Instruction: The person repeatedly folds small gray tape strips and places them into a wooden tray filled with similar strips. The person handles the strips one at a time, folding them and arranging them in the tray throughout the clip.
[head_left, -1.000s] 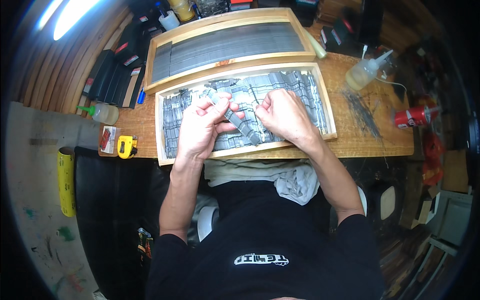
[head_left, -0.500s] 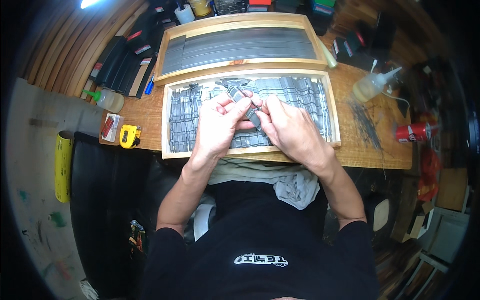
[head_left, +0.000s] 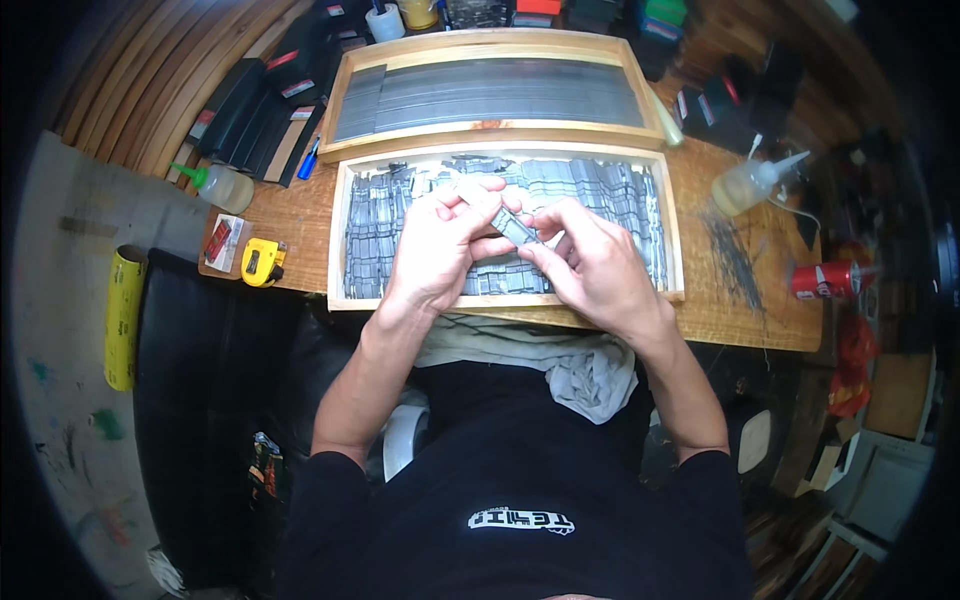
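Observation:
My left hand (head_left: 435,245) pinches a small flat grey strip-like piece (head_left: 516,230) between thumb and fingers. It is held slantwise over the near wooden tray (head_left: 450,303), and my fingers cover its upper end. At its lower right end, the thumb and curled fingers of my right hand (head_left: 605,265) close on the edge. Rows of thin grey pieces (head_left: 590,185), tightly packed and overlapping, fill the tray below both hands. The held piece is too small for me to tell its exact kind.
Behind stands a second wooden tray (head_left: 480,40) with long grey strips. A yellow tape measure (head_left: 262,262) and a green-tipped squeeze bottle (head_left: 225,190) lie left. On the right are another squeeze bottle (head_left: 745,188), loose thin dark strips (head_left: 735,265) and a red can (head_left: 825,280).
My right hand's fingers have loosened and shifted slightly down along the grey piece, showing more of its face. The left hand keeps its hold. The view has shifted slightly.

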